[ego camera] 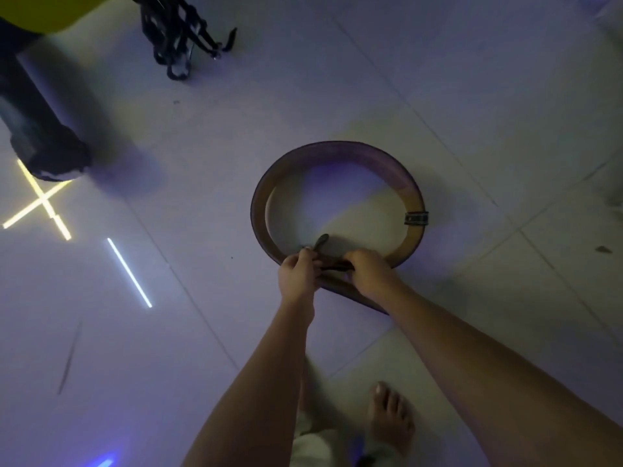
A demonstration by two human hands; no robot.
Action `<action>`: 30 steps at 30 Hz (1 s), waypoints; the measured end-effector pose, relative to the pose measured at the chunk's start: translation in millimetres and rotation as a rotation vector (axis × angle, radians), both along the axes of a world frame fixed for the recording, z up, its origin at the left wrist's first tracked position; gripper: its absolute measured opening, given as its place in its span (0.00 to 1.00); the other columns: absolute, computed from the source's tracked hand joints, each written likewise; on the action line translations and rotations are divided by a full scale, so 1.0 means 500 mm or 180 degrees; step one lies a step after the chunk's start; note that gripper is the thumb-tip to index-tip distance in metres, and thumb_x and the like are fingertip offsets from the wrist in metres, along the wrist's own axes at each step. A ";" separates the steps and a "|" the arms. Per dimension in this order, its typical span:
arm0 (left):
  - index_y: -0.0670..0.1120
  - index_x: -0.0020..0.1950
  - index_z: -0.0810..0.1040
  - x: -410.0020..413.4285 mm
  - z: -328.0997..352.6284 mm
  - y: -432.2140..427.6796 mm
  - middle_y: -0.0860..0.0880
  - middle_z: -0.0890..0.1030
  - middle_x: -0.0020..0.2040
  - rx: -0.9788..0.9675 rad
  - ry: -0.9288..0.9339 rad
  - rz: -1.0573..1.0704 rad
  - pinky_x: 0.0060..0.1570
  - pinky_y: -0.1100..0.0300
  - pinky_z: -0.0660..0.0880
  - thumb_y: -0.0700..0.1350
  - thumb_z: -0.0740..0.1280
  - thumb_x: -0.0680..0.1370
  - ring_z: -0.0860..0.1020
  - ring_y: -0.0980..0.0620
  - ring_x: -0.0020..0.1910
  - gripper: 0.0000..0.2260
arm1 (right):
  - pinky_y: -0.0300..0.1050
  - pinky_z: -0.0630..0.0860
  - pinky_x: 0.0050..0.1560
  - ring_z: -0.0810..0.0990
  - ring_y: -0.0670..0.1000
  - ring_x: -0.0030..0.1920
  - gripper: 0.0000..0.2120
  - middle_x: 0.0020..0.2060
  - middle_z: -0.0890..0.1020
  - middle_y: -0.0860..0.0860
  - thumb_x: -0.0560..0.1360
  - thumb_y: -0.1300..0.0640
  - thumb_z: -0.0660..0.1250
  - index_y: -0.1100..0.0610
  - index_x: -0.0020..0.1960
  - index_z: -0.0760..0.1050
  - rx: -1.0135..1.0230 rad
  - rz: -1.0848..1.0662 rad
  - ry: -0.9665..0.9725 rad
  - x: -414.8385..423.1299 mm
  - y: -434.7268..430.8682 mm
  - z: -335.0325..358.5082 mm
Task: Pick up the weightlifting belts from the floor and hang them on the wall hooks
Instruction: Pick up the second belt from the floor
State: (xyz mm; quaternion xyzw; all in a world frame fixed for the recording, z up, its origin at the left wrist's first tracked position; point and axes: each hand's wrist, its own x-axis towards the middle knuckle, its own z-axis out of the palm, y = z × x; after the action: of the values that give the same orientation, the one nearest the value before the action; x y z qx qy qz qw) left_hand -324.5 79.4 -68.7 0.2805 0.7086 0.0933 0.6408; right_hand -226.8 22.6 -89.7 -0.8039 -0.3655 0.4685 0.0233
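Observation:
A brown leather weightlifting belt (266, 187) stands on its edge on the tiled floor, curled into a wide loop. A dark keeper loop (416, 218) wraps its right side. At the near side of the loop the belt's ends overlap. My left hand (298, 273) and my right hand (369, 269) both grip that overlap, close together. A strap tip (322, 240) sticks up between them. The buckle is hidden under my fingers. No wall hooks are in view.
A tangle of black straps and chains (178, 35) lies on the floor at the top left. A dark shoe and trouser leg of another person (47, 143) stand at the far left. My bare foot (391, 419) is at the bottom. Ceiling lights reflect on the glossy tiles (505, 96).

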 end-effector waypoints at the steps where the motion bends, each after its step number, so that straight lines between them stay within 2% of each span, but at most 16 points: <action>1: 0.41 0.48 0.75 -0.001 0.005 -0.002 0.47 0.77 0.36 0.0001 -0.0027 -0.0006 0.39 0.57 0.72 0.43 0.62 0.77 0.74 0.52 0.35 0.06 | 0.55 0.74 0.61 0.76 0.62 0.59 0.16 0.58 0.79 0.62 0.78 0.62 0.58 0.60 0.64 0.73 0.0068 0.0078 -0.0091 0.000 0.000 0.008; 4: 0.42 0.47 0.75 -0.004 0.038 -0.005 0.47 0.76 0.38 0.0085 -0.0032 -0.0048 0.41 0.56 0.72 0.45 0.62 0.76 0.73 0.51 0.36 0.07 | 0.54 0.75 0.59 0.77 0.62 0.59 0.16 0.57 0.80 0.62 0.79 0.63 0.57 0.61 0.64 0.73 0.0387 -0.0033 -0.0280 0.012 0.007 0.065; 7: 0.43 0.42 0.74 0.005 0.107 0.002 0.47 0.74 0.37 0.0137 -0.0073 -0.0029 0.44 0.55 0.70 0.46 0.62 0.77 0.72 0.50 0.39 0.08 | 0.47 0.74 0.56 0.78 0.61 0.57 0.14 0.55 0.81 0.62 0.78 0.65 0.58 0.63 0.62 0.75 0.0717 -0.0466 -0.0219 0.040 0.019 0.164; 10: 0.46 0.48 0.74 0.031 0.211 0.017 0.49 0.73 0.42 0.0027 -0.0374 -0.0294 0.44 0.55 0.69 0.50 0.63 0.78 0.72 0.49 0.46 0.08 | 0.44 0.73 0.53 0.78 0.61 0.57 0.15 0.55 0.81 0.62 0.78 0.66 0.57 0.64 0.61 0.75 0.0961 -0.0846 -0.0100 0.065 0.038 0.287; 14: 0.50 0.55 0.74 0.079 0.396 0.051 0.52 0.76 0.51 0.0172 -0.0840 -0.0359 0.52 0.52 0.69 0.54 0.64 0.77 0.73 0.50 0.55 0.11 | 0.39 0.68 0.51 0.77 0.59 0.58 0.15 0.57 0.80 0.62 0.78 0.67 0.57 0.64 0.62 0.75 0.1230 -0.1260 0.0148 0.092 0.079 0.495; 16: 0.51 0.52 0.76 0.100 0.512 0.072 0.52 0.80 0.49 0.0401 -0.1224 -0.0257 0.51 0.52 0.72 0.50 0.65 0.77 0.77 0.50 0.53 0.06 | 0.41 0.69 0.54 0.77 0.58 0.59 0.16 0.57 0.80 0.61 0.77 0.67 0.57 0.63 0.61 0.76 0.1354 -0.1417 0.0254 0.103 0.101 0.617; 18: 0.49 0.53 0.77 0.117 0.633 0.096 0.49 0.82 0.45 0.0687 -0.1690 -0.0169 0.44 0.55 0.77 0.46 0.65 0.78 0.80 0.51 0.45 0.05 | 0.46 0.72 0.54 0.78 0.60 0.55 0.14 0.54 0.82 0.62 0.75 0.67 0.58 0.62 0.57 0.78 0.1545 -0.1505 0.0346 0.114 0.120 0.740; 20: 0.47 0.55 0.76 0.134 0.759 0.121 0.45 0.80 0.43 0.0936 -0.1990 -0.0134 0.39 0.58 0.78 0.43 0.65 0.77 0.80 0.51 0.40 0.07 | 0.43 0.71 0.49 0.79 0.57 0.50 0.12 0.50 0.82 0.62 0.75 0.67 0.59 0.63 0.55 0.78 0.1727 -0.1576 0.0401 0.123 0.136 0.866; 23: 0.47 0.50 0.76 0.165 0.944 0.143 0.49 0.82 0.37 0.1217 -0.2382 -0.0180 0.37 0.58 0.77 0.39 0.63 0.78 0.82 0.54 0.35 0.05 | 0.40 0.68 0.48 0.76 0.52 0.47 0.12 0.47 0.81 0.57 0.75 0.66 0.60 0.63 0.55 0.78 0.1996 -0.1738 0.0419 0.141 0.152 1.045; 24: 0.47 0.50 0.75 0.178 1.005 0.147 0.49 0.83 0.37 0.1326 -0.2531 -0.0176 0.38 0.57 0.78 0.37 0.62 0.79 0.82 0.53 0.35 0.06 | 0.42 0.69 0.49 0.76 0.52 0.47 0.12 0.49 0.82 0.59 0.75 0.66 0.60 0.64 0.55 0.78 0.2117 -0.1808 0.0420 0.148 0.152 1.103; 26: 0.43 0.55 0.72 0.203 1.121 0.151 0.47 0.81 0.43 0.1475 -0.2791 -0.0268 0.44 0.53 0.78 0.36 0.59 0.80 0.81 0.49 0.41 0.06 | 0.44 0.71 0.49 0.77 0.54 0.47 0.12 0.52 0.82 0.64 0.75 0.67 0.60 0.66 0.55 0.78 0.2378 -0.2066 0.0419 0.162 0.143 1.215; 28: 0.42 0.57 0.72 0.228 1.236 0.151 0.44 0.79 0.48 0.1547 -0.2973 -0.0516 0.50 0.51 0.77 0.38 0.58 0.80 0.80 0.48 0.44 0.07 | 0.46 0.73 0.47 0.78 0.55 0.48 0.12 0.49 0.82 0.64 0.76 0.68 0.60 0.69 0.56 0.77 0.2667 -0.2412 0.0417 0.176 0.123 1.325; 30: 0.42 0.53 0.74 0.255 1.348 0.146 0.43 0.80 0.47 0.1642 -0.3090 -0.0846 0.45 0.54 0.79 0.38 0.58 0.80 0.82 0.50 0.40 0.06 | 0.45 0.75 0.46 0.77 0.54 0.46 0.12 0.44 0.79 0.59 0.76 0.68 0.59 0.68 0.56 0.77 0.2951 -0.2696 0.0470 0.192 0.094 1.429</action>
State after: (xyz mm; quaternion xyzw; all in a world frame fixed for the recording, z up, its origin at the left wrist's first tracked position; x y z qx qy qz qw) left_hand -197.0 152.4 605.5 0.4397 0.2454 0.3004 0.8101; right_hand -131.0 69.7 624.7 -0.7509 -0.1780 0.2658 0.5778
